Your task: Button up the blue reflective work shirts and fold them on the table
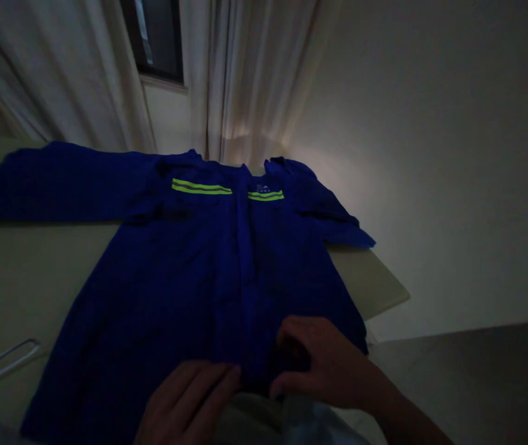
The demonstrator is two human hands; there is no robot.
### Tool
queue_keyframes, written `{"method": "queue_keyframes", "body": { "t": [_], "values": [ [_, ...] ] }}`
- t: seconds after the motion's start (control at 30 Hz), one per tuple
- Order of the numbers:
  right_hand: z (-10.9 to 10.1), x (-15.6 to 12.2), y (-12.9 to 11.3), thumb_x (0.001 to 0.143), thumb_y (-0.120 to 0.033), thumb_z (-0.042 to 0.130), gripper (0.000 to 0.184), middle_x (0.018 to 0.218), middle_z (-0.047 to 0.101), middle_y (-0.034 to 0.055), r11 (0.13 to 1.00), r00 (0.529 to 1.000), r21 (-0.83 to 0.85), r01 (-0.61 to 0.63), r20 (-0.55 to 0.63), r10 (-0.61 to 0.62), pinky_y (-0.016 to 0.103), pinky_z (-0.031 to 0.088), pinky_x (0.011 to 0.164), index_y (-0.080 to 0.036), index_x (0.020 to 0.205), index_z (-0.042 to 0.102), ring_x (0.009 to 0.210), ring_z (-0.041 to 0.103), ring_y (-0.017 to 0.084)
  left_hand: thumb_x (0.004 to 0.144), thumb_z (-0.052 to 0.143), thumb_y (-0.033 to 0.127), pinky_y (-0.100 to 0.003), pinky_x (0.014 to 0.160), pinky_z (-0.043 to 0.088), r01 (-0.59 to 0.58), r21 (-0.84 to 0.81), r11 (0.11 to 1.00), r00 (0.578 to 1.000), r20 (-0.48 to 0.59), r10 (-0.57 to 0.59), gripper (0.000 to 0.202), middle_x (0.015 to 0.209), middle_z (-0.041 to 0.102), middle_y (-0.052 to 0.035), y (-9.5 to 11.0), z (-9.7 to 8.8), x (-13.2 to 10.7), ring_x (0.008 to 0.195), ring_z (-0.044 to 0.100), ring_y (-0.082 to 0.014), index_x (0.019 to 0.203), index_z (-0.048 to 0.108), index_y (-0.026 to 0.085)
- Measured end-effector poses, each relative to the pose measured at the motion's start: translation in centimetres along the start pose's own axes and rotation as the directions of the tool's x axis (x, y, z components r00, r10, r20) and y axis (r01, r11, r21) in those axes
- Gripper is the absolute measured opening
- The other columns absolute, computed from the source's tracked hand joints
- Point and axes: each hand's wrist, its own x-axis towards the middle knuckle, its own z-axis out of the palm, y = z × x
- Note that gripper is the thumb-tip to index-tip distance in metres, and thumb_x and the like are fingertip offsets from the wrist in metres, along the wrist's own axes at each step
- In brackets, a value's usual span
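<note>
A dark blue work jacket lies spread, front up, with yellow-green reflective strips across the chest. Its front placket runs down the middle toward my hands. My left hand is at the lower edge beside the placket, its fingers pressed together on the cloth; its thumb is hidden. To the right, my right hand curves over the jacket's lower front, thumb and fingers apart with dark cloth showing between them. Dim light hides the exact finger contact.
The jacket rests on a pale table, whose corner shows at right. A thin wire hanger lies at the left. Curtains hang behind, near a dark window. A plain wall stands to the right.
</note>
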Motion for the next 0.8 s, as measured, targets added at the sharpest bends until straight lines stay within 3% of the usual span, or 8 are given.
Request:
{"method": "queue_keyframes", "body": {
  "t": [0.1, 0.23, 0.4, 0.67, 0.8],
  "values": [
    [3.0, -1.6, 0.5, 0.085, -0.041, 0.084, 0.028, 0.096, 0.075, 0.0021, 0.980, 0.980, 0.201, -0.009, -0.195, 0.049, 0.031, 0.054, 0.075, -0.025, 0.105, 0.073, 0.085, 0.070, 0.020, 0.101, 0.048, 0.011, -0.030, 0.085, 0.063, 0.044, -0.116, 0.992, 0.998, -0.032, -0.048, 0.036, 0.109, 0.078, -0.0080, -0.3, 0.3, 0.4, 0.096, 0.074, -0.0197, 0.128, 0.071, 0.017],
    [6.2, -1.7, 0.6, 0.090, -0.026, 0.074, 0.022, 0.101, 0.076, 0.0037, 0.932, 0.927, 0.355, 0.069, -0.369, 0.072, 0.034, 0.057, 0.085, -0.026, 0.113, 0.074, 0.093, 0.072, 0.021, 0.101, 0.054, 0.010, -0.025, 0.079, 0.063, 0.088, -0.231, 0.969, 0.995, -0.024, -0.097, 0.026, 0.100, 0.077, -0.0054, 0.0, 0.9, 1.4, 0.089, 0.073, -0.0158, 0.119, 0.071, 0.018],
    [8.0, -1.4, 0.2, 0.084, -0.019, 0.075, 0.046, 0.102, 0.076, 0.0022, 0.880, 0.917, 0.468, 0.086, -0.383, 0.114, 0.034, 0.058, 0.088, -0.028, 0.129, 0.070, 0.091, 0.072, 0.019, 0.103, 0.055, 0.013, -0.021, 0.077, 0.062, 0.125, -0.260, 0.957, 0.992, 0.009, -0.127, 0.020, 0.100, 0.075, -0.0044, 0.3, 0.3, 2.4, 0.089, 0.072, -0.0135, 0.109, 0.073, 0.019],
    [8.1, -0.8, -0.2, 0.092, -0.023, 0.069, 0.018, 0.095, 0.074, 0.0049, 0.815, 0.911, 0.544, 0.201, -0.409, 0.048, 0.032, 0.057, 0.078, -0.025, 0.105, 0.082, 0.086, 0.071, 0.018, 0.102, 0.057, 0.013, -0.020, 0.077, 0.063, 0.129, -0.243, 0.961, 0.990, -0.016, -0.137, 0.021, 0.102, 0.074, -0.0031, 0.1, 0.4, 2.0, 0.089, 0.073, -0.0132, 0.109, 0.075, 0.021],
    [8.3, -0.9, 0.1, 0.094, -0.022, 0.068, 0.019, 0.094, 0.072, 0.0045, 0.826, 0.903, 0.520, 0.220, -0.429, 0.029, 0.030, 0.055, 0.074, -0.026, 0.107, 0.082, 0.082, 0.069, 0.017, 0.101, 0.062, 0.017, -0.021, 0.086, 0.064, 0.139, -0.161, 0.977, 0.989, -0.035, -0.146, 0.030, 0.115, 0.072, -0.0055, -0.2, 1.1, 0.8, 0.099, 0.075, -0.0153, 0.130, 0.070, 0.021]
  ]
}}
